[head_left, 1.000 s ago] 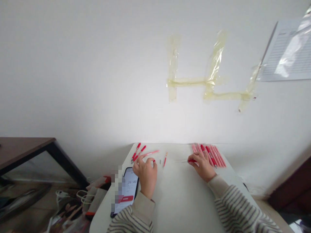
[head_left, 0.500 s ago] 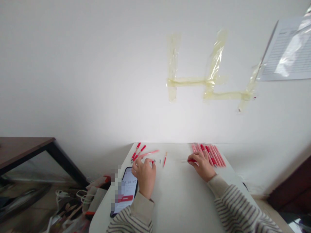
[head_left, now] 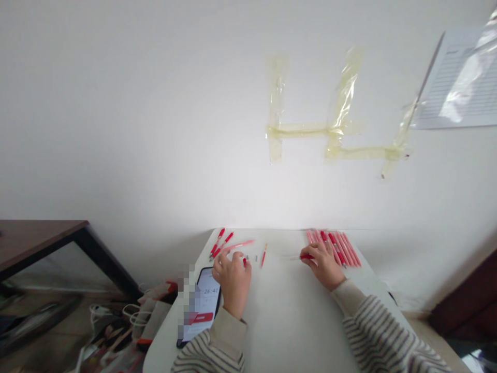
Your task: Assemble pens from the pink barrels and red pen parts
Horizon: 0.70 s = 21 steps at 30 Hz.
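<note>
My left hand (head_left: 235, 280) is over the left part of the white table (head_left: 287, 321), its fingers bent. A small red pen part (head_left: 245, 262) shows at its fingertips. Tiny silvery pieces (head_left: 255, 258) lie just beyond them. My right hand (head_left: 325, 265) is closed on a pen barrel (head_left: 306, 257) with a red grip, whose clear, thin end points left. Between the hands lies a red ink refill (head_left: 264, 256) with a yellowish end. Past my left hand are a pink pen tube (head_left: 240, 245) and two red pen parts (head_left: 222, 243).
A row of pink and red pens (head_left: 344, 248) lies beyond my right hand. Beside my left wrist, a phone (head_left: 205, 298) shows a running timer. The wall (head_left: 174, 129) meets the table's far edge. Bags and clutter (head_left: 128, 321) sit at lower left.
My left hand has shifted slightly right, and the small red part at its fingertips sits a little lower. My right hand stays in place with the barrel.
</note>
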### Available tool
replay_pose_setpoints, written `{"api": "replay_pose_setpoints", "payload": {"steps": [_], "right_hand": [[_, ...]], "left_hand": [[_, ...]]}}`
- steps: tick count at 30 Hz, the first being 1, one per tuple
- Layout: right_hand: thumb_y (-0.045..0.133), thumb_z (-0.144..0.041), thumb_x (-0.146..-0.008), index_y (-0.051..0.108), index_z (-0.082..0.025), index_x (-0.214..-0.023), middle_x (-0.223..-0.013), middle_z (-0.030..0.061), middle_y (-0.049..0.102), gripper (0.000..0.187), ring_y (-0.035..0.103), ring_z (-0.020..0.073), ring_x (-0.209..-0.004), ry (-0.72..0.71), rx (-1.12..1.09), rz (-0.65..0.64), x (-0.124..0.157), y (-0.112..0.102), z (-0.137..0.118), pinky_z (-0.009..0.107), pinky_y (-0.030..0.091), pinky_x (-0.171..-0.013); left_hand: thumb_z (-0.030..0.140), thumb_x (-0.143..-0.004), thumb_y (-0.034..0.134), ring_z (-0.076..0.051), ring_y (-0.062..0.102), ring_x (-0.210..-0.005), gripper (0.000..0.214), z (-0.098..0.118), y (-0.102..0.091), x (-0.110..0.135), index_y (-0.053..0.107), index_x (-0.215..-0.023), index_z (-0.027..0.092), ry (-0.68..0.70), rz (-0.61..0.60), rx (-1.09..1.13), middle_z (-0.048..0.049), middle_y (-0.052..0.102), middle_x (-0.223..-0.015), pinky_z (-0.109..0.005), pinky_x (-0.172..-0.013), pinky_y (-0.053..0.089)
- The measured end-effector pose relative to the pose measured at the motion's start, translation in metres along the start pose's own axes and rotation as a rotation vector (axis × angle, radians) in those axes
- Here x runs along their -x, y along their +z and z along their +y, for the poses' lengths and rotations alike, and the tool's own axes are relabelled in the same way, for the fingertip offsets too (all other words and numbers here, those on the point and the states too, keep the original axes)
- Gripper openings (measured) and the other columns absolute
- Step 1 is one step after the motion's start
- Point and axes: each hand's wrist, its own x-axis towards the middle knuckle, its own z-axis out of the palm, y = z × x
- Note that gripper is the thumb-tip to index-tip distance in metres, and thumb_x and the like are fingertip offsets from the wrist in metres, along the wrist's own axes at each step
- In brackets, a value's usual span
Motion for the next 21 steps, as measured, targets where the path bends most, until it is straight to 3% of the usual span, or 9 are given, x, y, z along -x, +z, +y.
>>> {"api": "replay_pose_setpoints", "payload": {"steps": [4,7,10,15,21], "right_hand": [[0.059,-0.025,-0.092,0.067,-0.026,-0.092,-0.099,0.0031,0.067,0.009,0.062,0.0226,-0.103,0.002,-0.008,-0.009,0.0,0.0,0.0,0.067,0.009,-0.119],[0.06,-0.024,-0.092,0.068,-0.027,-0.093,-0.099,0.0026,0.067,0.008,0.062,0.0224,-0.104,0.006,-0.016,-0.033,0.0,0.0,0.0,0.069,0.008,-0.119],[0.06,-0.025,-0.092,0.068,-0.027,-0.093,-0.101,0.003,0.066,0.008,0.063,0.0223,-0.103,0.011,-0.036,-0.074,0.0,0.001,0.0,0.067,0.018,-0.118],[0.061,-0.024,-0.091,0.069,-0.027,-0.094,-0.102,0.0039,0.066,0.009,0.063,0.0222,-0.104,-0.016,-0.069,-0.131,0.0,0.003,-0.003,0.055,0.036,-0.112],[0.063,-0.027,-0.092,0.072,-0.028,-0.097,-0.104,0.005,0.068,0.01,0.062,0.0234,-0.109,-0.046,-0.062,-0.157,0.001,0.004,-0.006,0.053,0.037,-0.112]], "left_hand": [[0.024,-0.076,0.069,-0.033,0.045,-0.122,0.022,0.006,0.001,-0.001,0.073,-0.098,0.026,0.122,0.014,0.112,-0.0104,0.055,-0.125,-0.053,-0.106,0.038],[0.023,-0.077,0.071,-0.03,0.046,-0.122,0.019,0.015,0.004,0.003,0.075,-0.096,0.029,0.267,-0.064,0.216,-0.0079,0.056,-0.124,-0.053,-0.108,0.038],[0.024,-0.076,0.075,-0.03,0.045,-0.123,0.023,0.022,0.008,0.01,0.075,-0.097,0.031,0.37,-0.143,0.283,-0.0066,0.056,-0.126,-0.056,-0.11,0.036],[0.025,-0.073,0.08,-0.029,0.044,-0.121,0.022,0.028,0.012,0.016,0.075,-0.094,0.032,0.44,-0.175,0.343,-0.0053,0.059,-0.122,-0.06,-0.11,0.035],[0.027,-0.077,0.077,-0.028,0.043,-0.121,0.009,0.03,0.013,0.017,0.075,-0.086,0.029,0.477,-0.208,0.349,-0.0048,0.059,-0.119,-0.061,-0.112,0.032]]}}
